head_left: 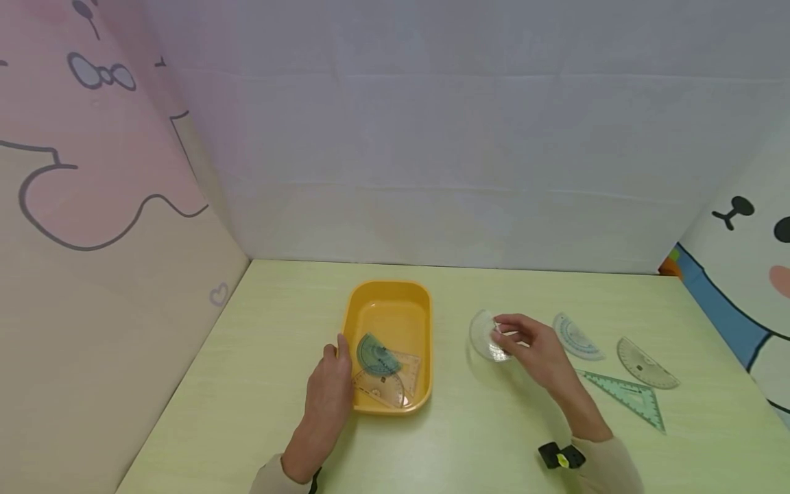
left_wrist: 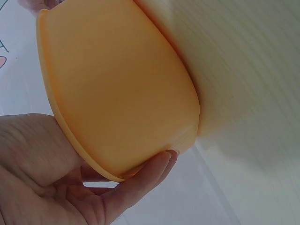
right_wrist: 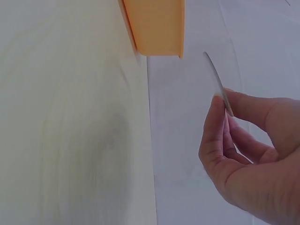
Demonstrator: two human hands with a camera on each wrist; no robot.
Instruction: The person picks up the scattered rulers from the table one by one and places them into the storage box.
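Note:
My left hand [head_left: 330, 385] grips the left side of a yellow tray [head_left: 389, 312]; in the left wrist view its fingers curl over the rim and onto the outer wall. Inside the tray's near half lie a green protractor [head_left: 375, 355], a clear protractor [head_left: 387, 390] and a clear set square [head_left: 412, 367], overlapping one another. To the right of the tray, my right hand [head_left: 538, 348] pinches a clear protractor [head_left: 483, 335] between thumb and fingers, held above the table. The right wrist view shows that protractor [right_wrist: 216, 77] edge-on, as a thin strip.
Right of my right hand lie a clear protractor [head_left: 576, 336], another clear protractor [head_left: 644, 363] and a green set square [head_left: 636, 398]. A white wall [head_left: 463, 158] closes off the table's back edge, with printed panels at both sides.

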